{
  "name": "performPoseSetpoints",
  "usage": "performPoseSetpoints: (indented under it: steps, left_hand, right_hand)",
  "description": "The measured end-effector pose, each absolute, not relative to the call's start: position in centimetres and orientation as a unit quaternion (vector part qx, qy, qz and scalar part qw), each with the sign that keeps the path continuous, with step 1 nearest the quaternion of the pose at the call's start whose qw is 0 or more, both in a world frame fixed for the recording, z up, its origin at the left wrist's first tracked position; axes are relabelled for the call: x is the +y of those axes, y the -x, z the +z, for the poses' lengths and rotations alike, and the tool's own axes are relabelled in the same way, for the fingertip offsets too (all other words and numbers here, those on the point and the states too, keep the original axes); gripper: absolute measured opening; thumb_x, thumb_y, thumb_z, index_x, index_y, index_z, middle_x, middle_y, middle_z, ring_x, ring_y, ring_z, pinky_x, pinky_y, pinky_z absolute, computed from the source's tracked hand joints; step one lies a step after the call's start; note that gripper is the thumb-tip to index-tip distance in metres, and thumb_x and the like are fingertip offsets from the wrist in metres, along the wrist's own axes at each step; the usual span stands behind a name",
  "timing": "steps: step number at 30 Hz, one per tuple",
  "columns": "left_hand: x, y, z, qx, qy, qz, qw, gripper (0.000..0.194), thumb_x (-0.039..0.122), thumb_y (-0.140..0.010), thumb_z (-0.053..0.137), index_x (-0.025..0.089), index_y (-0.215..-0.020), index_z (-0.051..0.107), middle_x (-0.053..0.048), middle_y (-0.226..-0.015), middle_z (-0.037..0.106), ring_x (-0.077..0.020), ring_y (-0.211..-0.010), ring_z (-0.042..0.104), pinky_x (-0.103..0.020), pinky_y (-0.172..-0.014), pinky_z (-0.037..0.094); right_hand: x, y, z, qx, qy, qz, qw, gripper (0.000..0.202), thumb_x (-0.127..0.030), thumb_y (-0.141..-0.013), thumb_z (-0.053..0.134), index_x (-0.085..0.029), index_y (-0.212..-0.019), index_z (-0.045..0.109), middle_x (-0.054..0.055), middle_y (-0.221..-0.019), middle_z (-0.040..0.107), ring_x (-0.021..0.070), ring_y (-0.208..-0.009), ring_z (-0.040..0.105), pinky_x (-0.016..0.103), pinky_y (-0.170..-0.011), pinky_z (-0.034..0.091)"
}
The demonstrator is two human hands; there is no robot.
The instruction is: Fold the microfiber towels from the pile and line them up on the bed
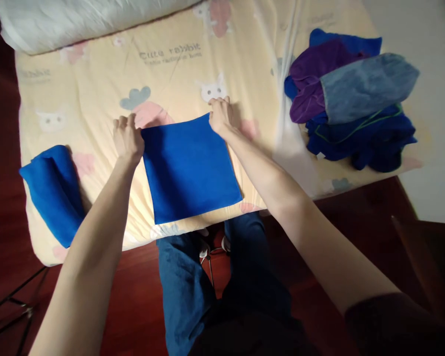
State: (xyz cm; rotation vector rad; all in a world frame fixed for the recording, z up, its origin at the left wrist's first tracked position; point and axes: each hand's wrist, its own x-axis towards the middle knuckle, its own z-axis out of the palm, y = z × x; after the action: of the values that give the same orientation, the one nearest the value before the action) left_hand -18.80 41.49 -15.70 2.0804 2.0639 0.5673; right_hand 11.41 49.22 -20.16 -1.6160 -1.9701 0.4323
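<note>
A square blue cloth (191, 168) lies spread flat in front of me, its near edge close to the edge of the bed-like surface. At its far left corner, my left hand (128, 138) is closed with the fingers curled on the cloth. My right hand (221, 116) pinches the far right corner in the same way. The far edge between the hands sags slightly. Off to the left, a folded blue cloth (54, 193) rests beside my left forearm, which covers part of its near side.
A cream sheet (170, 89) with rabbit prints covers the surface. On the right sits a heap of clothes: purple cloth (311, 74), a faded denim piece (369, 86) and dark blue garments (367, 138). A white roll (89, 20) lies along the back. Thin metal legs (20, 304) stand lower left.
</note>
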Motion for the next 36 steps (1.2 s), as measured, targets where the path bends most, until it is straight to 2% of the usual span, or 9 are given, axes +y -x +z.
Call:
performPoseSetpoints:
  steps: [4,9,12,15,19,24,27,31,36]
  left_hand:
    - [38.5,15.9,-17.4,0.593,-0.786,0.16,0.068,0.06,0.044,-0.105,0.039,0.007,-0.152,0.041,-0.014,-0.164,0.035,-0.0272,-0.152,0.023,-0.053,-0.126,0.015]
    - [35.0,16.6,-20.5,0.668,-0.719,0.169,0.093,0.075,0.058,-0.102,0.034,0.006,-0.157,0.037,-0.02,-0.166,0.03,-0.035,-0.157,0.016,-0.06,-0.127,0.007]
    - [32.2,17.1,-19.9,0.701,-0.681,0.204,0.06,0.076,0.056,-0.102,0.036,0.004,-0.158,0.034,-0.02,-0.167,0.024,-0.0363,-0.159,0.007,-0.062,-0.127,-0.001]
    - [26.8,16.0,-18.4,0.634,-0.742,0.209,0.061,0.07,0.051,-0.103,0.038,0.007,-0.158,0.036,-0.016,-0.17,0.02,-0.0339,-0.159,0.004,-0.057,-0.129,0.001]
    - [17.1,15.0,-18.7,0.531,-0.821,0.161,0.131,0.063,0.045,-0.104,0.036,0.016,-0.159,0.037,-0.011,-0.169,0.024,-0.0292,-0.159,0.014,-0.051,-0.129,0.013]
    - [6.4,15.8,-20.9,0.664,-0.716,0.191,0.102,0.063,0.041,-0.104,0.035,0.013,-0.161,0.032,-0.016,-0.167,0.028,-0.0303,-0.157,0.02,-0.054,-0.128,0.018]
    - [1.1,14.1,-21.9,0.729,-0.631,0.251,0.089,0.061,0.034,-0.104,0.033,0.013,-0.161,0.031,-0.016,-0.167,0.029,-0.0289,-0.157,0.02,-0.054,-0.127,0.025]
    - [-4.5,10.2,-22.6,0.741,-0.612,0.259,0.094,0.052,0.03,-0.1,0.04,0.013,-0.147,0.052,-0.015,-0.162,0.039,-0.032,-0.154,0.029,-0.053,-0.124,0.034]
    - [-6.1,8.9,-20.7,0.735,-0.63,0.234,0.092,0.04,0.027,-0.096,0.046,0.016,-0.128,0.067,-0.014,-0.151,0.052,-0.0354,-0.145,0.04,-0.055,-0.117,0.041]
  right_hand:
    - [43.3,-8.9,-19.5,-0.817,0.519,0.117,0.221,0.052,-0.019,-0.102,0.043,-0.011,-0.153,0.043,0.015,-0.163,0.036,0.0326,-0.152,0.029,0.063,-0.124,0.024]
    - [39.6,-11.7,-21.3,-0.822,0.523,0.159,0.16,0.059,-0.036,-0.106,0.037,-0.011,-0.159,0.033,0.013,-0.168,0.027,0.0278,-0.158,0.016,0.06,-0.128,0.008]
    - [38.3,-12.7,-20.3,-0.794,0.568,0.136,0.168,0.062,-0.035,-0.106,0.035,-0.007,-0.16,0.029,0.016,-0.17,0.021,0.0301,-0.16,0.008,0.064,-0.127,0.004]
    - [33.1,-12.6,-18.6,-0.828,0.515,0.116,0.187,0.061,-0.033,-0.106,0.036,-0.012,-0.162,0.027,0.012,-0.172,0.015,0.028,-0.16,0.005,0.059,-0.129,0.005]
    - [22.7,-15.3,-19.2,-0.894,0.403,0.136,0.139,0.056,-0.034,-0.106,0.041,-0.026,-0.161,0.034,0.003,-0.17,0.023,0.023,-0.159,0.016,0.052,-0.131,0.013]
    - [12.5,-20.9,-22.0,-0.749,0.627,0.104,0.186,0.055,-0.032,-0.107,0.033,-0.014,-0.159,0.038,0.015,-0.169,0.024,0.0289,-0.159,0.016,0.058,-0.127,0.02]
    - [6.4,-21.5,-23.0,-0.704,0.654,0.112,0.255,0.053,-0.032,-0.107,0.03,-0.012,-0.154,0.046,0.016,-0.166,0.03,0.0301,-0.157,0.023,0.056,-0.125,0.028]
    - [0.1,-20.0,-23.0,-0.744,0.591,0.156,0.269,0.043,-0.027,-0.104,0.04,-0.018,-0.138,0.065,0.011,-0.153,0.053,0.0281,-0.148,0.043,0.05,-0.119,0.041]
    - [-0.3,-19.2,-21.1,-0.739,0.594,0.171,0.269,0.03,-0.02,-0.095,0.049,-0.022,-0.107,0.076,0.01,-0.135,0.068,0.0301,-0.135,0.055,0.051,-0.108,0.048]
